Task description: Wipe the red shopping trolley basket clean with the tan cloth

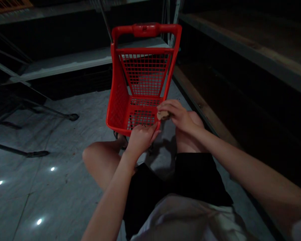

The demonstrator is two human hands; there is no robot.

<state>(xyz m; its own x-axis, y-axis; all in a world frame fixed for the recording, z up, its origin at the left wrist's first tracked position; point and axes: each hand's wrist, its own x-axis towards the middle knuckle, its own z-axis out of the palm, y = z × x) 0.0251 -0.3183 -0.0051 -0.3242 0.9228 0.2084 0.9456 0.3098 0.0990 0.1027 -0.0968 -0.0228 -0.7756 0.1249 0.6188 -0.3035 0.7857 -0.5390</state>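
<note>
One red plastic shopping cart (120, 100) stands on the pale tiled floor (52, 201), right in front of the person, with its single red handle bar (145, 29) up at the far end and its mesh basket holding nothing that shows. Two hands are on its near edge. The left hand (140, 139) is down at the front rim, fingers curled shut over the lip and knuckles toward the camera. The right hand (178, 115) sits just beside it at the cart's near right corner, its fingers pinched around one small brownish lump (163, 115). What that lump is, I cannot tell; it sits against the rim, between the fingertips and the thumb. Below the hands are two bare knees, the left knee (95, 155) and the right knee (190, 130), and one pair of black shorts (198, 177). Off to the right runs a dark wooden shelf (253, 50). On the left, two metal feet (70, 116) of a rack rest on the tiles. Three bright light spots (38, 221) gleam on the floor at lower left.
</note>
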